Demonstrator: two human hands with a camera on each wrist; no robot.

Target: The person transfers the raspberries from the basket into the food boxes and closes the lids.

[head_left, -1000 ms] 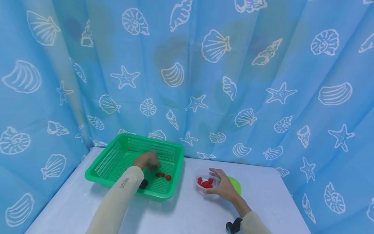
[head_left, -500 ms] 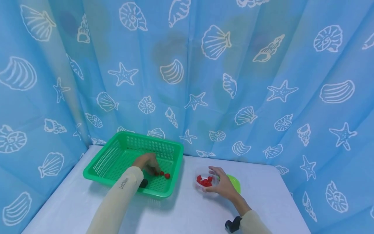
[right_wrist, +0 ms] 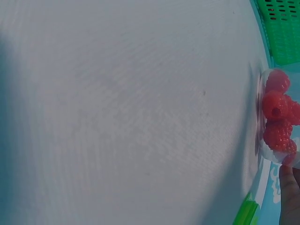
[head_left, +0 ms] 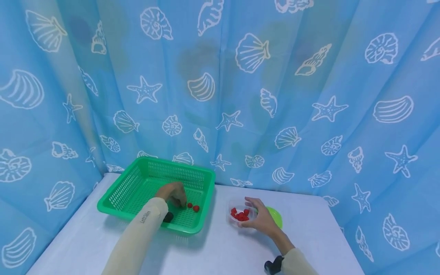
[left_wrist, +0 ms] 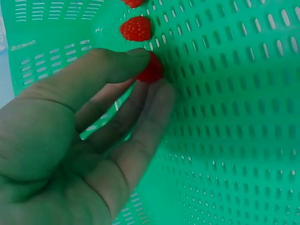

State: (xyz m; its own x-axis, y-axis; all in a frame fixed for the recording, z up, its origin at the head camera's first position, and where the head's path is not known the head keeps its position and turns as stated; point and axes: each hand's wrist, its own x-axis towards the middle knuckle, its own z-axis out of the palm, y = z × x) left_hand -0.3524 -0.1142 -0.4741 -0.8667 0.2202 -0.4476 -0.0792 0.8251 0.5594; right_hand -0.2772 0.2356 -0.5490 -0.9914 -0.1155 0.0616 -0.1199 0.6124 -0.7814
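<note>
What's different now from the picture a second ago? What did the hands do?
The left hand came down inside the green basket and now pinches a red berry. Two other berries lie beside it. The right hand stayed around the clear cup, and the basket stayed put.

A blue curtain [head_left: 220, 91] hangs behind a table [head_left: 213, 252].

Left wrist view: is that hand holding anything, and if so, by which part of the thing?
Yes: the left hand pinches a red berry by opposite sides, between thumb and fingers.
</note>
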